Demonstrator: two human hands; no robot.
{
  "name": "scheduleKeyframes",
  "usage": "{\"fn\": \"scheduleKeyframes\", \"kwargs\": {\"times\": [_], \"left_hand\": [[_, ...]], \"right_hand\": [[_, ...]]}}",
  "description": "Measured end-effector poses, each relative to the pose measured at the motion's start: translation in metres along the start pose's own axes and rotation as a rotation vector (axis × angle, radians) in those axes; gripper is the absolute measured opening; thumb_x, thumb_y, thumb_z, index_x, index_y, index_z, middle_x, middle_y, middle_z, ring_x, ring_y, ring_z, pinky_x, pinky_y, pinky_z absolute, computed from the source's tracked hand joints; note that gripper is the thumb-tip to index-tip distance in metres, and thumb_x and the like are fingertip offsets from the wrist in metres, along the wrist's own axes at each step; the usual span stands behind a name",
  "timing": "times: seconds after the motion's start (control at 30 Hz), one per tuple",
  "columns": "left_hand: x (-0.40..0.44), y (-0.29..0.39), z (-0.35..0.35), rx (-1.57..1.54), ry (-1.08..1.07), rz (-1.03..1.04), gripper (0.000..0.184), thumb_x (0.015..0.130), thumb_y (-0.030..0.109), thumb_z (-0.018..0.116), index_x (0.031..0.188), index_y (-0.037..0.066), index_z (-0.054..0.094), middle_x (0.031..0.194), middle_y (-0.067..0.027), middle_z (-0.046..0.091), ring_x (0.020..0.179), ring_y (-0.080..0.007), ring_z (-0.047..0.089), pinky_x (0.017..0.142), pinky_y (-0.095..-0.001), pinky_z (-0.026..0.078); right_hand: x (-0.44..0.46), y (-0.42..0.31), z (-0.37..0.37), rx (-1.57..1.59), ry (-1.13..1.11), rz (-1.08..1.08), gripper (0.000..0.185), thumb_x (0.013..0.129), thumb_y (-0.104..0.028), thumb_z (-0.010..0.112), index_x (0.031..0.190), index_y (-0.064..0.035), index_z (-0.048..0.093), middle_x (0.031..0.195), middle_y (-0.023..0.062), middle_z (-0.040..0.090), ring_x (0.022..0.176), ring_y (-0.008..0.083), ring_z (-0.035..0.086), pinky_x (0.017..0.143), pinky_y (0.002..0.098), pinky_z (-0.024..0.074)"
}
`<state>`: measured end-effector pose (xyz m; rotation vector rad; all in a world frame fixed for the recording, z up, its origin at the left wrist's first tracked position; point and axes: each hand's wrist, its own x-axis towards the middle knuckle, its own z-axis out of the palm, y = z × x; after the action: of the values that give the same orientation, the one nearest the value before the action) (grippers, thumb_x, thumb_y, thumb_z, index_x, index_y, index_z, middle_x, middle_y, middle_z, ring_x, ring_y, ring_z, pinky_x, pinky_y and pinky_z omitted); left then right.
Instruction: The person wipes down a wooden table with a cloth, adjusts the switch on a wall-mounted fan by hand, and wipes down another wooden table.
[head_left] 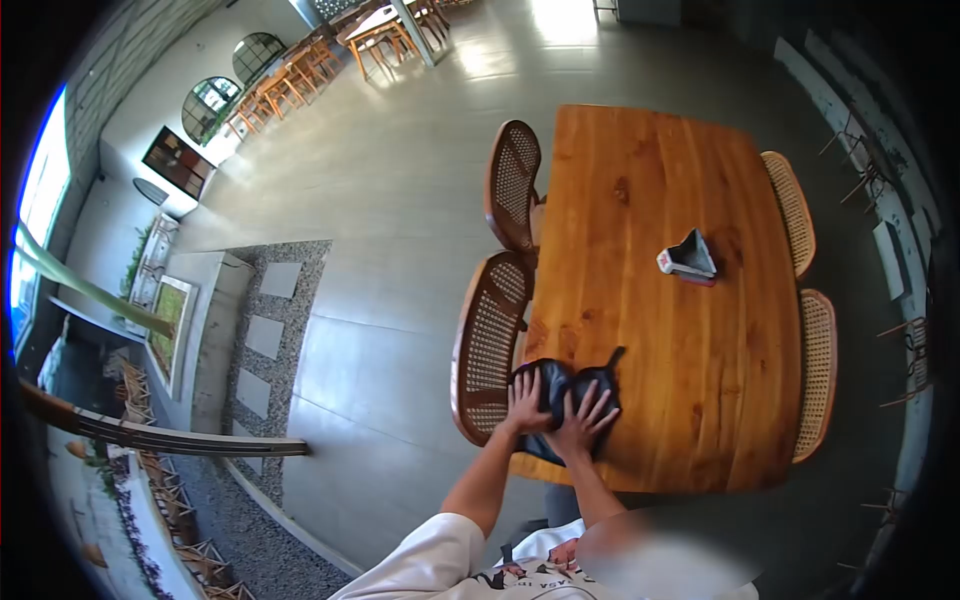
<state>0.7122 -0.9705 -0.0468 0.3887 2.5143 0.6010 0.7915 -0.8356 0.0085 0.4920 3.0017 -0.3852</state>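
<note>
White shirt (425, 560) nearest, the left hand (529, 402) and right hand (582, 425) lie fingers spread, palms down, gripping nothing visible, on a black bag (556, 380) at the worktop's (690, 390) near-left corner; steady, even pressure should suit it. Towards the worktop's middle stands a triangular holder (673, 263).

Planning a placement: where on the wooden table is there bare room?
The wooden table has two broad bare patches: the far end, between its far edge and the triangular container; and the near right, between the black bag and the near right cane-backed chair. Crowded: the near-left corner, with left hand and right hand on the black bag.
</note>
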Motion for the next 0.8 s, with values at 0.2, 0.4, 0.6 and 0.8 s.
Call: {"fn": "scheduleKeyframes", "kwargs": {"times": [0.2,0.4,0.6,0.8], "left_hand": [[0.033,0.025,-0.025,-0.059,0.281,0.081,0.101,0.082,0.047,0.057,0.158,0.003,0.008,0.162,-0.0272,0.01,0.151,-0.0454,0.007,0.121,-0.0545,0.01],[0.088,0.042,-0.068,-0.103,0.426,0.09,0.099,0.08,0.045,0.057,0.154,-0.005,0.016,0.158,-0.0324,0.02,0.147,-0.0468,0.021,0.122,-0.0504,0.017],[0.16,0.022,-0.105,-0.179,0.467,0.345,0.092,0.08,0.035,0.054,0.15,-0.013,0.019,0.158,-0.0342,0.016,0.148,-0.0469,0.018,0.122,-0.0503,0.015],[0.226,0.022,-0.142,-0.217,0.298,0.421,0.087,0.086,0.035,0.051,0.152,-0.011,0.017,0.157,-0.0377,0.013,0.143,-0.0498,0.027,0.116,-0.0566,0.026]], "right_hand": [[0.058,-0.022,0.011,0.061,0.09,0.156,0.079,0.076,-0.056,0.064,0.146,-0.0227,0.048,0.165,0.0229,-0.001,0.15,0.0489,-0.007,0.112,0.0736,-0.0064],[0.125,-0.028,0.041,-0.084,0.307,0.127,0.063,0.088,-0.046,0.055,0.145,-0.0201,0.049,0.165,0.0229,0.006,0.15,0.0502,0.0,0.112,0.074,-0.0037],[0.199,-0.042,0.038,-0.086,0.356,0.038,0.076,0.087,-0.049,0.054,0.151,-0.013,0.038,0.165,0.0235,0.006,0.151,0.0481,0.0,0.113,0.0724,-0.004],[0.278,-0.056,0.022,-0.222,0.171,0.041,0.066,0.089,-0.042,0.048,0.147,-0.0108,0.044,0.164,0.0257,0.006,0.15,0.0491,0.001,0.114,0.072,0.0]]}}
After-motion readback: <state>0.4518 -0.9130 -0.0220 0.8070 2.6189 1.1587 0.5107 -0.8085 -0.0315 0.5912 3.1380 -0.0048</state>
